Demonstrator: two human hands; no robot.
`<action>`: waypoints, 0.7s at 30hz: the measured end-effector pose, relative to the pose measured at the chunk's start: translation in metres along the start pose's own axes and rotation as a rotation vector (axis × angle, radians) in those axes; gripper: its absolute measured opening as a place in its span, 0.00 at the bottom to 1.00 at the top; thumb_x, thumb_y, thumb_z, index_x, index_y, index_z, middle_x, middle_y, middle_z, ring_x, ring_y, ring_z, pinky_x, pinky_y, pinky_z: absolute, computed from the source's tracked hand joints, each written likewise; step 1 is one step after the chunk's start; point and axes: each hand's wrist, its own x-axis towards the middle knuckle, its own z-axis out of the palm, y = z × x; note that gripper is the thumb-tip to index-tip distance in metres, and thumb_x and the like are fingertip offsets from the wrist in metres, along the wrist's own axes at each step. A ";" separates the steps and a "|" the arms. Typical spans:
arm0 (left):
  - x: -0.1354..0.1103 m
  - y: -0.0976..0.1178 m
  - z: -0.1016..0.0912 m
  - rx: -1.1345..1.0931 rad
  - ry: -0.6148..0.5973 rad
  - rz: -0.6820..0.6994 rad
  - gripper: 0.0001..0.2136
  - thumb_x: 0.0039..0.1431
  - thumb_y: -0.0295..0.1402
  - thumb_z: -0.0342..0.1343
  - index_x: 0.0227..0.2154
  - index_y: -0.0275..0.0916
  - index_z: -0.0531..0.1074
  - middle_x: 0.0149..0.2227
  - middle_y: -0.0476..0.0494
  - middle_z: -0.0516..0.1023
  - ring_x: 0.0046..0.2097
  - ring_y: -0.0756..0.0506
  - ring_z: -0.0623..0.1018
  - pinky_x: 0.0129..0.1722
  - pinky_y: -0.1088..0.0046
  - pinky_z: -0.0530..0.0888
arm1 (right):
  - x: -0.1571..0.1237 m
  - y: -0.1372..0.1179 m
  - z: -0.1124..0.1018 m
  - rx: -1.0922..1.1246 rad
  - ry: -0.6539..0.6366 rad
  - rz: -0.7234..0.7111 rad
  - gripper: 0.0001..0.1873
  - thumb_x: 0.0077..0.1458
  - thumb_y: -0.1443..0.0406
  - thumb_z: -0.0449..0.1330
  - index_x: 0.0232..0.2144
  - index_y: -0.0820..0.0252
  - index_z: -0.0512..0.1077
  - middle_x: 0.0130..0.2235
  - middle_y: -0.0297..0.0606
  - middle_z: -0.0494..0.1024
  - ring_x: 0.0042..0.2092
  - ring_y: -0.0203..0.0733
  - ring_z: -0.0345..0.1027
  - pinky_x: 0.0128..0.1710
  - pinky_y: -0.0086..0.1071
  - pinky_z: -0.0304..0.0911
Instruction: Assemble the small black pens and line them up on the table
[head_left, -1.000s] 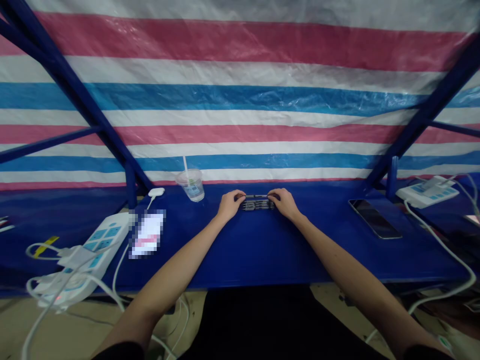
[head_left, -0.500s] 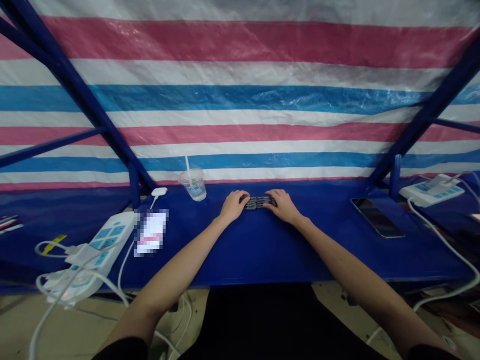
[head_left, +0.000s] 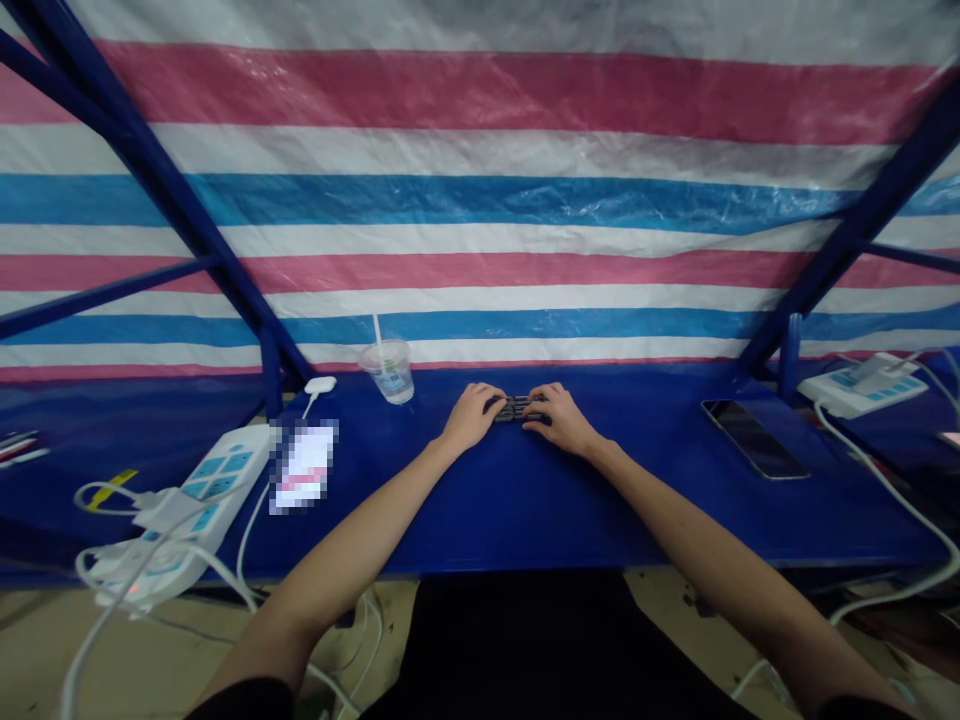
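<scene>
Between my hands on the blue table lies a small bundle of dark, slim, pen-like sticks (head_left: 514,409), side by side and pointing left to right. Its left end is in the curled fingers and thumb of my left hand (head_left: 473,415). My right hand (head_left: 561,417) grips the other end, with its fingers bent over the sticks. Only the middle of the bundle shows; both ends are hidden by my fingers. Their exact kind is too small to make out.
A clear plastic cup (head_left: 391,374) with a straw stands behind my left hand. To the left are a blurred-out bright item (head_left: 305,467) and a power strip (head_left: 217,475) with white cables. A phone (head_left: 754,438) and another power strip (head_left: 862,384) lie right. Striped sheeting (head_left: 525,240) hangs behind.
My hands have come slightly closer together, and my right fingers now cover more of the sticks. The grey, patterned part at the left of the bundle shows less than before.
</scene>
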 end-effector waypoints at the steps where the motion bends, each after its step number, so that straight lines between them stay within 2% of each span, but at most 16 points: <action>1: 0.000 0.001 0.000 0.002 -0.002 0.022 0.07 0.71 0.34 0.56 0.44 0.41 0.78 0.46 0.44 0.79 0.51 0.41 0.73 0.56 0.58 0.71 | 0.000 0.000 0.000 -0.003 -0.001 0.001 0.08 0.59 0.62 0.70 0.41 0.53 0.80 0.51 0.43 0.75 0.55 0.52 0.63 0.55 0.49 0.62; 6: -0.002 0.005 -0.001 0.004 -0.029 0.093 0.06 0.69 0.34 0.58 0.42 0.41 0.78 0.46 0.44 0.78 0.50 0.41 0.73 0.56 0.58 0.71 | 0.000 -0.002 0.002 -0.051 -0.027 0.020 0.10 0.59 0.62 0.70 0.44 0.55 0.78 0.52 0.44 0.75 0.55 0.53 0.62 0.55 0.48 0.62; 13: -0.004 0.005 -0.001 0.001 -0.072 0.146 0.04 0.65 0.35 0.63 0.36 0.43 0.80 0.47 0.44 0.78 0.52 0.41 0.72 0.57 0.56 0.71 | 0.000 -0.002 0.007 -0.039 -0.053 0.034 0.05 0.62 0.67 0.65 0.42 0.55 0.77 0.52 0.44 0.75 0.55 0.52 0.62 0.54 0.48 0.61; 21: -0.004 0.006 -0.003 0.005 -0.109 0.169 0.05 0.61 0.35 0.67 0.38 0.43 0.80 0.48 0.44 0.78 0.53 0.40 0.72 0.58 0.57 0.70 | 0.002 -0.003 0.004 -0.050 -0.018 0.054 0.06 0.66 0.68 0.58 0.38 0.57 0.76 0.47 0.45 0.78 0.51 0.51 0.63 0.50 0.45 0.60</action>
